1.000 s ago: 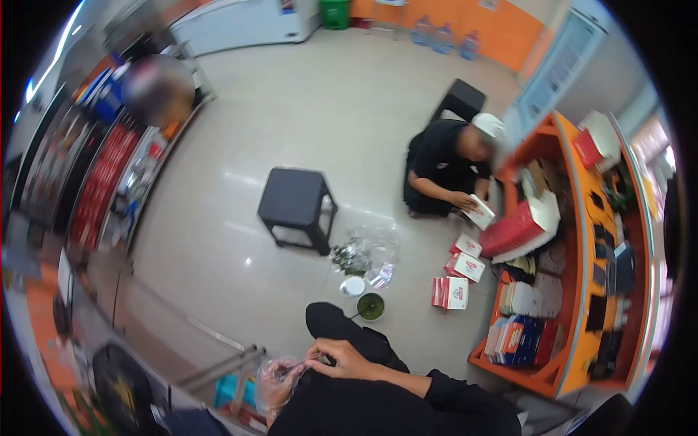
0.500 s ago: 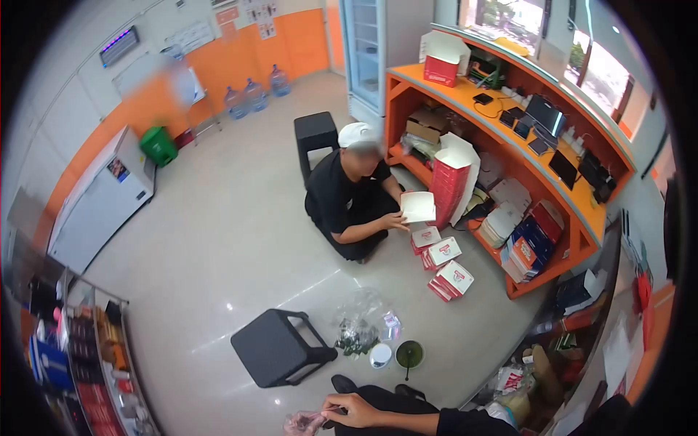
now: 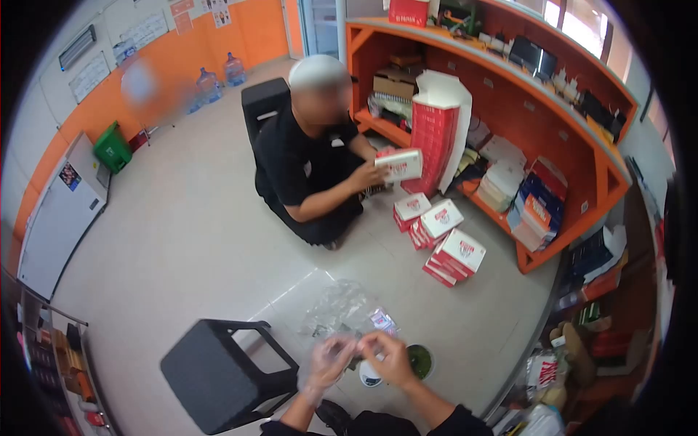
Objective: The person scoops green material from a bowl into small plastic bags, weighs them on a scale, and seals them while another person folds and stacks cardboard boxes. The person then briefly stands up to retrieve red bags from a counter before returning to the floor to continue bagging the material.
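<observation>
My left hand [image 3: 331,363] wears a clear plastic glove. Its fingers are drawn together and meet the fingertips of my bare right hand [image 3: 390,360]. Both hands are closed in a pinch where they meet; what lies between the fingertips is too small to make out. Behind them on the floor lies a crumpled clear plastic bag [image 3: 334,304]. A small printed plastic packet [image 3: 383,320] is beside the bag. Beyond my right hand stands a bowl of dark green stuff [image 3: 420,360], partly covered by the hand. A round white container [image 3: 369,373] shows between my forearms.
A black stool [image 3: 225,378] stands at my left. Ahead, a person [image 3: 298,160] squats, holding a red-and-white box [image 3: 400,166]. Stacked boxes [image 3: 454,254] lie on the floor near a tall red carton [image 3: 435,142]. An orange shelf unit [image 3: 574,225] runs along the right.
My hands have risen and moved forward over the bag and bowl, fingertips together. The view has shifted closer. The other person has turned the box so its printed side shows.
</observation>
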{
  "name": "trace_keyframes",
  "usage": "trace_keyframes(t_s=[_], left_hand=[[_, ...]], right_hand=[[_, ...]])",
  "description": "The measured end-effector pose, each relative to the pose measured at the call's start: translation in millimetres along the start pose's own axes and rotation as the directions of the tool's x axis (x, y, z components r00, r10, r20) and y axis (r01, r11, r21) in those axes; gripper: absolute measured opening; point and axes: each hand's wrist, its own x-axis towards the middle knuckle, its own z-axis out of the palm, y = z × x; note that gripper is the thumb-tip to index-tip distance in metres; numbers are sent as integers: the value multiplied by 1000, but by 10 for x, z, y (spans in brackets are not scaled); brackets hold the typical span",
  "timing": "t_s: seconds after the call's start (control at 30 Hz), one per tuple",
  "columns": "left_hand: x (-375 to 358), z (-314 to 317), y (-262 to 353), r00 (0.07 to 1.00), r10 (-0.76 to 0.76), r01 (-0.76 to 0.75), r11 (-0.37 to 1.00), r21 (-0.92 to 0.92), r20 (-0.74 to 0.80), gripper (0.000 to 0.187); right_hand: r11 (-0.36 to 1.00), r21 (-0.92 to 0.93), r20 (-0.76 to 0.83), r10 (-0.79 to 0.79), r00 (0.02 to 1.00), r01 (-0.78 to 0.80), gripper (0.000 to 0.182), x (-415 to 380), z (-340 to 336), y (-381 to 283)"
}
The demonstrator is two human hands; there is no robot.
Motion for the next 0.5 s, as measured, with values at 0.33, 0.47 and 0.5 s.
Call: trace_keyframes(t_s=[0.33,0.47,0.5], left_hand=[[918,171,-2430,963,269,-252,918,-307,14,10],[659,295,-2806,883,468,-459,876,-148,33,11],[569,296,-2697,872,489,-481,864,-148,19,11]], right_hand=[[844,-396,86,-357,930,361,10,523,-724,2186],[958,-54,-52,-284,957,282,8,-93,-739,2464],[977,47,-103,-203,974,209,8,-219,-740,2471]])
